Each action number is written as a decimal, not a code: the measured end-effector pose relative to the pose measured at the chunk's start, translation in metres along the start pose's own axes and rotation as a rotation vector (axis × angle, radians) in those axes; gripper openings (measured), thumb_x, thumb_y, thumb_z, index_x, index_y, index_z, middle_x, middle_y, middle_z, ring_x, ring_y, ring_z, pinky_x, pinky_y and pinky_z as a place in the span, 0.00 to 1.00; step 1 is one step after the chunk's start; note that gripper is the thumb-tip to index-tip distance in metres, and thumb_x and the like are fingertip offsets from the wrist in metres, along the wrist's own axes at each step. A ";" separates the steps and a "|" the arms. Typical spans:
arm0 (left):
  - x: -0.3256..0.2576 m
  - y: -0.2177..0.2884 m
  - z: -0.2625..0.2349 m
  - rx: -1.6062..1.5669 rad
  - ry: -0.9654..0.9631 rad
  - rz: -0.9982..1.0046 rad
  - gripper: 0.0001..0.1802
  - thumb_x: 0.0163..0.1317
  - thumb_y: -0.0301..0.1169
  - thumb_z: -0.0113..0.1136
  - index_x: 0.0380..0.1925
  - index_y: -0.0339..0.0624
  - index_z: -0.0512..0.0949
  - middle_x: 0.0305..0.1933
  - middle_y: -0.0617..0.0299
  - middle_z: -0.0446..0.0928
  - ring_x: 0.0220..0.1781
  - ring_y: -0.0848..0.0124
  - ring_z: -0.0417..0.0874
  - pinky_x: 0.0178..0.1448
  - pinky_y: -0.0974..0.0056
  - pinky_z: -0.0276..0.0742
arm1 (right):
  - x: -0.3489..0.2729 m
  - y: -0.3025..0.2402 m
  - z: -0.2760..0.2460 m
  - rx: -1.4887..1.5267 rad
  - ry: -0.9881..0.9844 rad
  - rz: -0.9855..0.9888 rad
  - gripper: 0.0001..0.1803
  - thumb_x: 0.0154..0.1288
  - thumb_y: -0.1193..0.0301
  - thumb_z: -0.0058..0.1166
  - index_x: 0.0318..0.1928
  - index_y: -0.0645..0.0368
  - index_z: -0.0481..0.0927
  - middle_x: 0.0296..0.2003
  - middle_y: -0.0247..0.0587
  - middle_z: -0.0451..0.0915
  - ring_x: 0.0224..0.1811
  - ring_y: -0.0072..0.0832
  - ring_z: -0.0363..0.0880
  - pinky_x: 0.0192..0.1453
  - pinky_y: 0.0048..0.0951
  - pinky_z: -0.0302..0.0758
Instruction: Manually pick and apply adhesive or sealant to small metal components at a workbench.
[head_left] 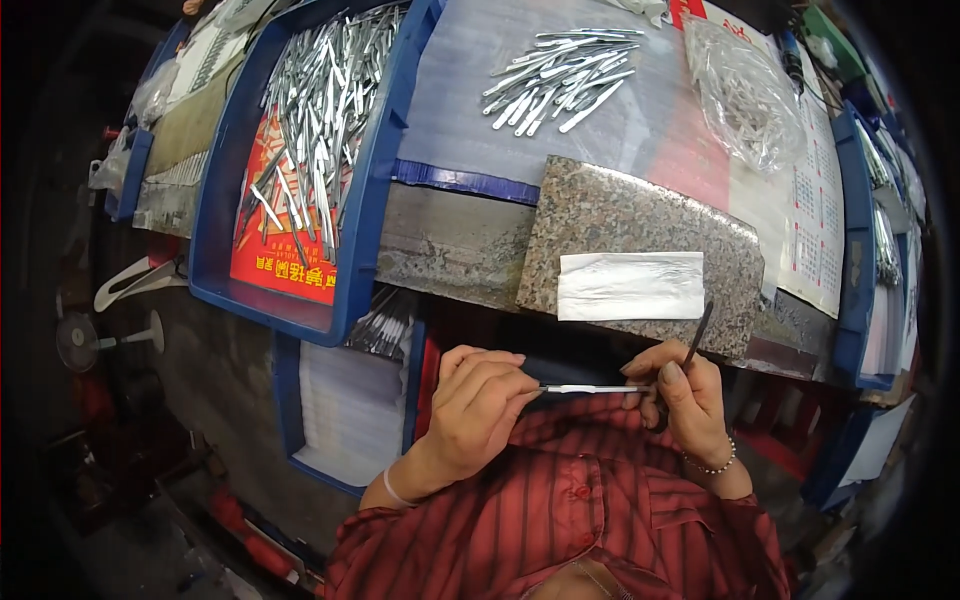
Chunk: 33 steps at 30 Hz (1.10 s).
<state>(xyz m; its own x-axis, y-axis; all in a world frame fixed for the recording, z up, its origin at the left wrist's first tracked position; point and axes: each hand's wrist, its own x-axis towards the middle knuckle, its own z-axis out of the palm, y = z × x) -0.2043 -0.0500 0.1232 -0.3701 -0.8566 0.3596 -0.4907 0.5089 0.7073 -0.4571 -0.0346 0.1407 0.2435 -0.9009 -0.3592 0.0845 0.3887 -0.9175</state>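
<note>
My left hand [476, 408] is closed, fingers pinching one end of a slim, shiny metal piece [590, 388] that lies level in front of my shirt. At its other end, the fingers of my right hand [695, 402] touch or grip it; exactly how is hidden. A thin dark rod [703, 327] is also held in my right hand, slanting upward from between thumb and fingers. Just beyond my hands, a folded white cloth or paper [630, 286] rests on a speckled granite slab [640, 205].
A blue bin [370, 190] at the left holds many similar metal pieces. More form a loose pile [560, 78] on the plastic-covered table. Right of it sits a clear plastic bag [745, 100]. Below are a lower blue tray [290, 400] and, far right, another blue bin [850, 250].
</note>
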 end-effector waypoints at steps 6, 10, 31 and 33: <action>-0.012 -0.007 -0.006 0.012 0.028 -0.015 0.12 0.49 0.19 0.68 0.33 0.40 0.76 0.32 0.59 0.79 0.40 0.59 0.83 0.48 0.56 0.72 | 0.008 -0.001 0.009 -0.016 -0.040 0.042 0.19 0.78 0.64 0.39 0.46 0.69 0.76 0.23 0.35 0.75 0.22 0.17 0.75 0.29 0.19 0.72; -0.018 -0.010 -0.010 0.024 0.032 -0.029 0.12 0.49 0.19 0.68 0.33 0.40 0.76 0.32 0.59 0.79 0.41 0.59 0.83 0.49 0.56 0.72 | 0.009 0.003 0.014 -0.052 -0.021 0.032 0.19 0.78 0.64 0.39 0.46 0.69 0.76 0.21 0.34 0.75 0.22 0.17 0.75 0.30 0.19 0.72; -0.087 -0.038 -0.042 0.230 0.081 -0.310 0.10 0.53 0.21 0.65 0.34 0.40 0.76 0.34 0.57 0.78 0.42 0.60 0.82 0.50 0.57 0.68 | 0.021 0.005 0.032 -0.318 -0.083 0.028 0.09 0.71 0.73 0.51 0.42 0.67 0.78 0.25 0.39 0.82 0.25 0.21 0.80 0.30 0.21 0.74; -0.090 -0.040 -0.042 0.231 0.092 -0.319 0.08 0.54 0.21 0.64 0.34 0.40 0.76 0.34 0.57 0.78 0.41 0.60 0.82 0.49 0.58 0.68 | 0.021 0.006 0.033 -0.348 -0.094 0.019 0.08 0.70 0.73 0.51 0.42 0.68 0.78 0.24 0.40 0.82 0.26 0.22 0.81 0.31 0.22 0.75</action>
<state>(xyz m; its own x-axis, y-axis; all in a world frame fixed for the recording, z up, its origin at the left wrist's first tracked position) -0.1183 0.0030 0.0879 -0.1032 -0.9733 0.2048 -0.7374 0.2131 0.6410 -0.4200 -0.0448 0.1328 0.3309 -0.8663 -0.3741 -0.2512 0.3013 -0.9198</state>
